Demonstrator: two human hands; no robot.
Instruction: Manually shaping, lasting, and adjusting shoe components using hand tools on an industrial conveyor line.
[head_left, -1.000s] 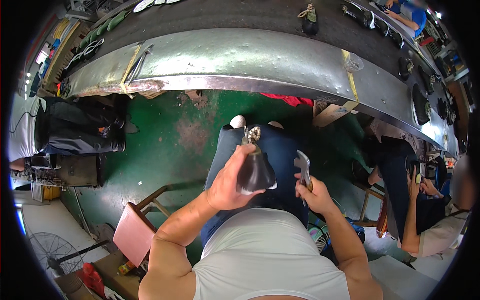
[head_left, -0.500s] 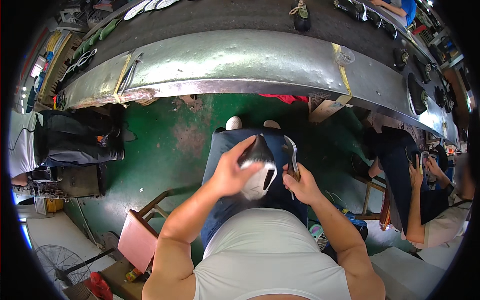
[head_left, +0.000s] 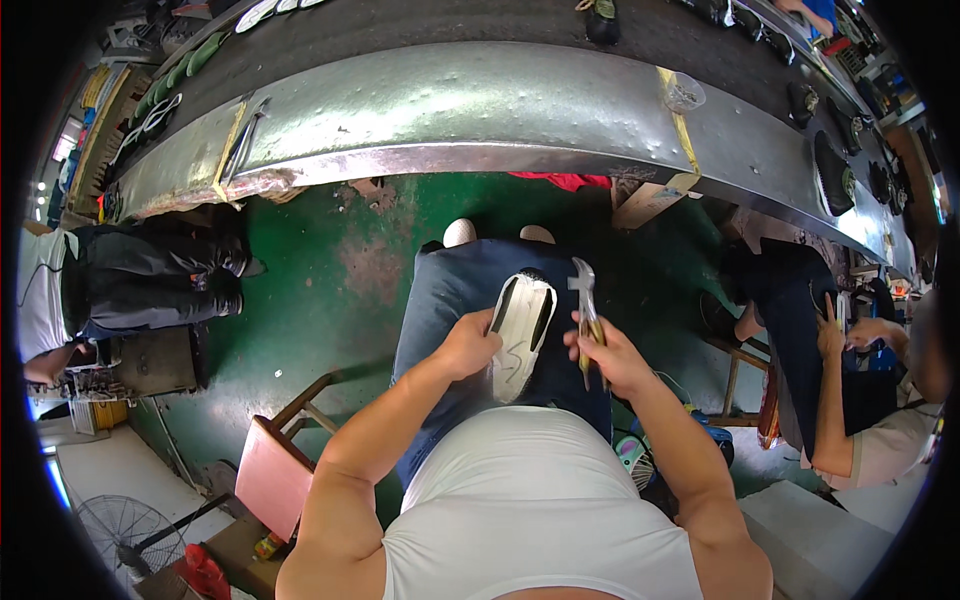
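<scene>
Though slightly aslant, shoe (head_left: pixel 518 335) lengthwise toward bench (head_left: pixel 420 105)

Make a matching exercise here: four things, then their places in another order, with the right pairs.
1. black shoe with whitish sole
2. silver-headed hand tool
3. pink-topped wooden-framed seat
4. clear round plastic container

A. on the silver metal ledge
B. in the bare right hand
C. in the picture's lower left
D. in the bare left hand

Pairs: 1-D; 2-B; 3-C; 4-A

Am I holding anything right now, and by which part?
Yes: your left hand holds a shoe, underside up, by its left edge; your right hand holds a metal-headed tool by its handles.
</scene>
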